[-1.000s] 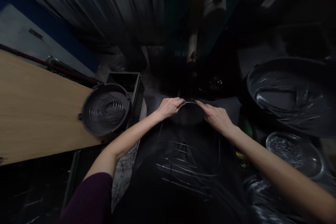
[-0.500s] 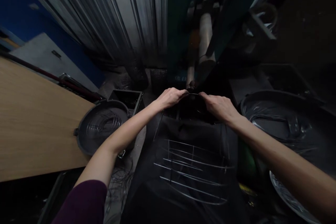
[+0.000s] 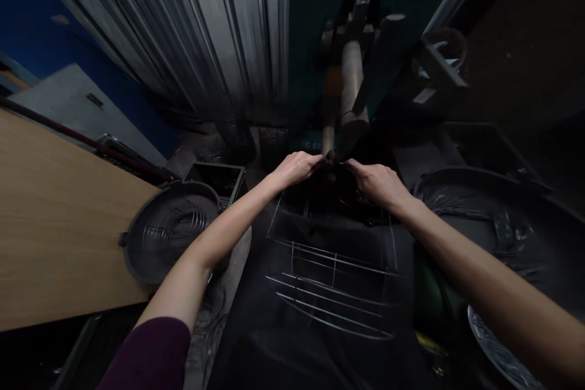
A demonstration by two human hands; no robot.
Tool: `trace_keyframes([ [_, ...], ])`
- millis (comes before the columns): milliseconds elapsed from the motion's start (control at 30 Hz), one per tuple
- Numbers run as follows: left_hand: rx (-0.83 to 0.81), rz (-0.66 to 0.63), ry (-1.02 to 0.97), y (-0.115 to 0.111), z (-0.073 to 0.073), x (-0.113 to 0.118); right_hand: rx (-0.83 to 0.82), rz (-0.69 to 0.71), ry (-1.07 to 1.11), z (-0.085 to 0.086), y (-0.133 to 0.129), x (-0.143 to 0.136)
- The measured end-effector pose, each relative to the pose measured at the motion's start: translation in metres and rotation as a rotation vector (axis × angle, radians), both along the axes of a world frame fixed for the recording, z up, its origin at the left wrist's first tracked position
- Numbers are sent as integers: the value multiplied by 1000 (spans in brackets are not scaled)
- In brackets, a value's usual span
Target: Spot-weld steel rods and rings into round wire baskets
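Observation:
Both arms reach forward to a dark machine (image 3: 353,73) with a thick pale metal rod. My left hand (image 3: 299,167) is closed in a pinch on the far edge of a wire frame (image 3: 336,268), just left of the machine's lower tip. On the other side of that tip, my right hand (image 3: 377,181) pinches the same edge. Thin side wires run from near the hands toward my lap, where several curved, shiny bars and short cross wires show over dark cloth (image 3: 269,347). Shadow hides much of the far edge and its contact with the machine.
At left, a round dark tray (image 3: 132,256) with curved wires sits beside a wooden board (image 3: 59,219) and a black crate (image 3: 240,180). A large round tray (image 3: 470,172) with wire pieces stands at right. Ribbed grey sheeting (image 3: 205,24) hangs behind.
The view has shifted a little, so the machine appears slightly lower and farther left. The near bars of the wire frame have risen slightly. Both hands keep their pinch on its far edge.

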State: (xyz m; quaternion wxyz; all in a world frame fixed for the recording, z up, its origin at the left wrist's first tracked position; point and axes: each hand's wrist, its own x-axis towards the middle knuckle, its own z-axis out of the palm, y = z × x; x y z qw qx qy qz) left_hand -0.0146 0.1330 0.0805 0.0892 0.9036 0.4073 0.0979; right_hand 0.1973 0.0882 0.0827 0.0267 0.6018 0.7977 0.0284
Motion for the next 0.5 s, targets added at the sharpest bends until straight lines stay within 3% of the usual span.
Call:
trace_keyframes([
  [500,55,23,-8,3,-9,1,-33,-39,97,-4,8,3],
])
